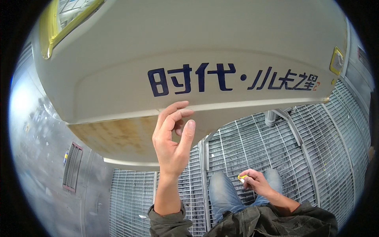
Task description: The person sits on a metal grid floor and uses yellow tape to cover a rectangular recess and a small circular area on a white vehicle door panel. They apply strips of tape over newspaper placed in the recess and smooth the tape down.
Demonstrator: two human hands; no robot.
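Observation:
A large off-white vehicle panel (205, 31) fills the upper view, with dark blue lettering (215, 77) along its lower part. My left hand (171, 136) is raised at the panel's lower ledge, just below the first letters. Its fingers are loosely bent and apart from the thumb, and nothing shows between them. Whether the fingertips touch the panel I cannot tell. Low over my knees, my right hand (257, 184) pinches a small yellow-and-white piece (242, 178); its kind is too small to make out.
Yellow masking tape (48, 33) borders an opening at the upper left. Below the ledge, a brownish, patchy area (118, 136) marks the panel. Metal grating (260, 146) forms the floor, and a grey wall (43, 146) with a vent (72, 167) stands at left.

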